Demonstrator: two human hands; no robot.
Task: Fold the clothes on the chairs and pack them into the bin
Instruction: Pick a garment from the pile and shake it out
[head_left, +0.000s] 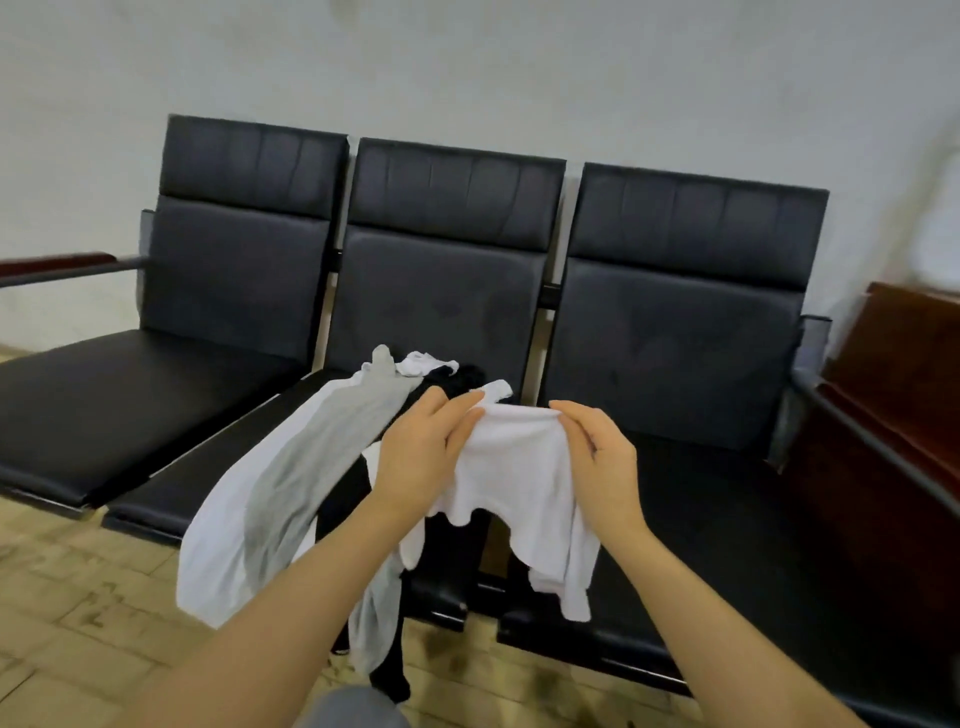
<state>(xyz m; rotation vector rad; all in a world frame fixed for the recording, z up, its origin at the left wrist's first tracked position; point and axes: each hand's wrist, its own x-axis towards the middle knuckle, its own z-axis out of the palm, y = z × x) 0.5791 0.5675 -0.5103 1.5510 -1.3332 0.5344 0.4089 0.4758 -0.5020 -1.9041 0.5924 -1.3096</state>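
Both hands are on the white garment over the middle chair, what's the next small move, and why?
Probably draw the hands apart to spread it flat: the left hand and right hand pinch the white garment at its top edge, close together, and it hangs bunched.

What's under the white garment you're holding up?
Below the white garment, held by the left hand and right hand, black clothing shows on the middle seat. How much of it the garment covers cannot be seen.
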